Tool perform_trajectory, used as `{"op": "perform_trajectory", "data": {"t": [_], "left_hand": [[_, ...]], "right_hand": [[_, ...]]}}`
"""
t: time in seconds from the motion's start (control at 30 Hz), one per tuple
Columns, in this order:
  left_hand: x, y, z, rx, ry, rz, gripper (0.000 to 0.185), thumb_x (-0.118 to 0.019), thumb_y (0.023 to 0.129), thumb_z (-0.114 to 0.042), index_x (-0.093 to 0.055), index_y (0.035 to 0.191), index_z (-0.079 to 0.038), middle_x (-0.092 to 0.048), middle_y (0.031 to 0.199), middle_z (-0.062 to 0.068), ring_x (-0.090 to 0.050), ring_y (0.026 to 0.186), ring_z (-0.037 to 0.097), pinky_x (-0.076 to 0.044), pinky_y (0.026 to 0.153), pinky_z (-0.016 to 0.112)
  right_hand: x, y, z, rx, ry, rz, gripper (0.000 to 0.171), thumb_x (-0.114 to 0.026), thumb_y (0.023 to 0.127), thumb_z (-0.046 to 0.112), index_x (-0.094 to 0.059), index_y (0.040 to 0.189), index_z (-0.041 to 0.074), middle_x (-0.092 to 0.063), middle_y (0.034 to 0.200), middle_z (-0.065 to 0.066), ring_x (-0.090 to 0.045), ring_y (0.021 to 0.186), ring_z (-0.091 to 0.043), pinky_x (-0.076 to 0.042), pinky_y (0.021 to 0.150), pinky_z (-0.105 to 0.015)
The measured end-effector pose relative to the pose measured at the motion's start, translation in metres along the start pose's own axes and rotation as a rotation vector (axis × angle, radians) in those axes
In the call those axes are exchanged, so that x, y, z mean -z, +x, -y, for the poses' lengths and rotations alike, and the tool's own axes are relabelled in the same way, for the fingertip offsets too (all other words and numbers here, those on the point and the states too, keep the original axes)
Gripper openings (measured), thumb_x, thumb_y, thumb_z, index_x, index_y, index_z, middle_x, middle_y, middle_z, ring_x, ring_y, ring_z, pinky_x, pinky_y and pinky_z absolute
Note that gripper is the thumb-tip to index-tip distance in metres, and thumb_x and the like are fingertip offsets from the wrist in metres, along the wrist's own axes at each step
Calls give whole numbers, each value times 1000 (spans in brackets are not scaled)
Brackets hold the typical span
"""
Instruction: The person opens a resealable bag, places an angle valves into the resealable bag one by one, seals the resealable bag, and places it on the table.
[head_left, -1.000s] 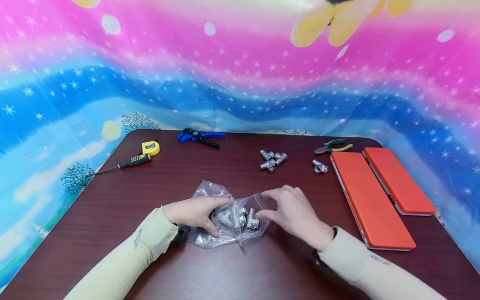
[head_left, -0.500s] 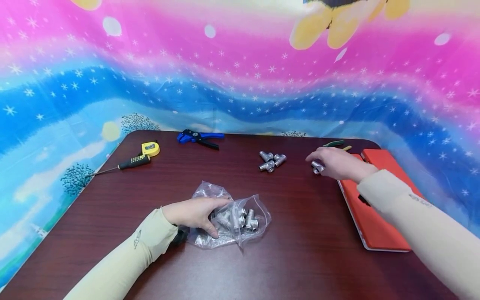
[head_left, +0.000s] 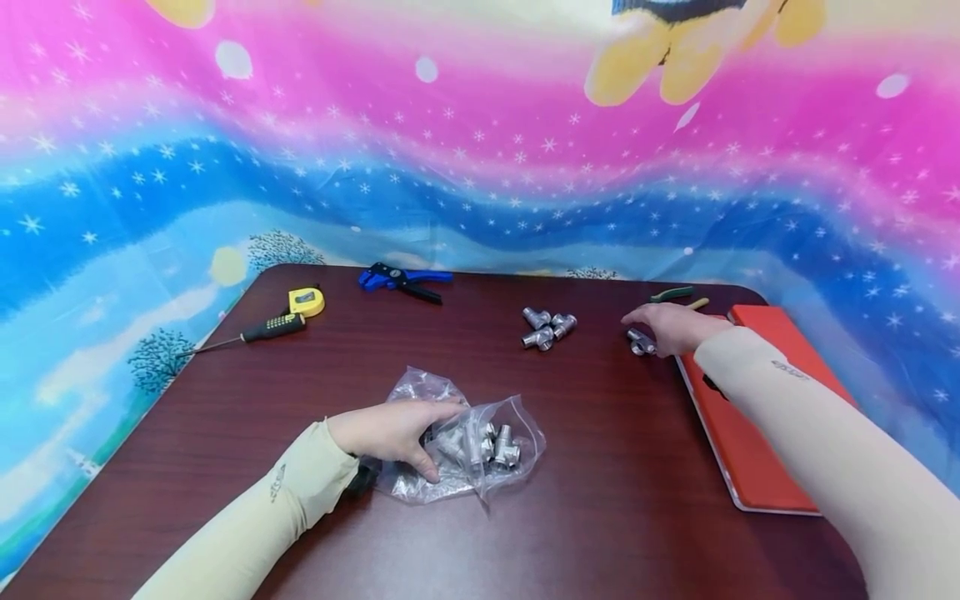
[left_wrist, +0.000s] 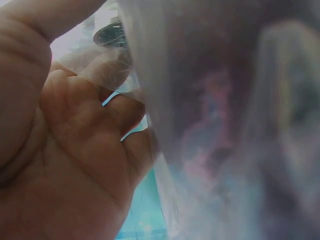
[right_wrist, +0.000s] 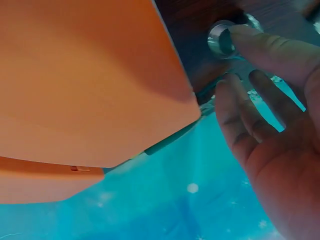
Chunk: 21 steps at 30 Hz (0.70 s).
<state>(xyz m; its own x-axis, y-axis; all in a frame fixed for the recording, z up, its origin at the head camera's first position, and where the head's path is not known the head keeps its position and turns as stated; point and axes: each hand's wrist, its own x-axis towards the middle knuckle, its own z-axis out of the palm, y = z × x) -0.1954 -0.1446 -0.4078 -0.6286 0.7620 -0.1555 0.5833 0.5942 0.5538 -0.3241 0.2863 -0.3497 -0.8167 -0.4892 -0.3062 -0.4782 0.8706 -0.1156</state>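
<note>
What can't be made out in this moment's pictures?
- Head view: whether the right hand already grips the lone metal fitting; its fingers cover most of it.
- Head view: the pliers, mostly hidden behind that hand.
- Left wrist view: the contents of the plastic bag, blurred against the lens.
- Head view: how many fittings lie in the bag; they overlap under crinkled plastic and the left hand.
- Right wrist view: the orange case, cut off by the edges.

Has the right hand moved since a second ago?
Yes. The right hand left the plastic bag and went up-right to the lone metal fitting beside the orange case.
</note>
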Motion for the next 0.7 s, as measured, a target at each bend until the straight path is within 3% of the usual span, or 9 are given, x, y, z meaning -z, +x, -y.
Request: {"op": "perform_trajectory", "data": {"t": [0.23, 0.37, 0.47, 0.7], "left_hand": [[0, 0, 0, 8, -3, 7, 90, -89, 75, -23, -41, 149, -4, -47, 148, 8, -42, 135, 21, -37, 109, 39], [0, 0, 0, 10, -2, 9, 90, -89, 75, -23, -41, 149, -5, -47, 148, 7, -42, 135, 20, -37, 109, 39], [-1, 0, 0, 7, -2, 10, 90, -89, 75, -23, -41, 149, -5, -47, 148, 8, -42, 136, 21, -36, 110, 39], [-1, 0, 2, 8, 5, 6, 90, -89, 75, -23, -41, 149, -5, -47, 149, 8, -42, 136, 21, -37, 109, 39]], "right_hand": [[-3, 9, -10, -17, -46, 23, 70, -72, 78, -12, -49, 143, 0, -41, 145, -31, -46, 125, -47, -49, 60, -30], [-4, 9, -15, -41, -34, 35, 67, -73, 80, -10, -51, 142, 2, -41, 145, -31, -56, 108, -39, -48, 56, -29], [-5, 9, -17, -55, -11, 36, 63, -73, 82, -7, -53, 141, 3, -43, 142, -32, -55, 96, -31, -45, 55, -29], [-5, 11, -19, -36, 2, -7, 57, -82, 81, 16, -60, 131, -1, -63, 117, -19, -59, 101, -30, -51, 76, -43]]}}
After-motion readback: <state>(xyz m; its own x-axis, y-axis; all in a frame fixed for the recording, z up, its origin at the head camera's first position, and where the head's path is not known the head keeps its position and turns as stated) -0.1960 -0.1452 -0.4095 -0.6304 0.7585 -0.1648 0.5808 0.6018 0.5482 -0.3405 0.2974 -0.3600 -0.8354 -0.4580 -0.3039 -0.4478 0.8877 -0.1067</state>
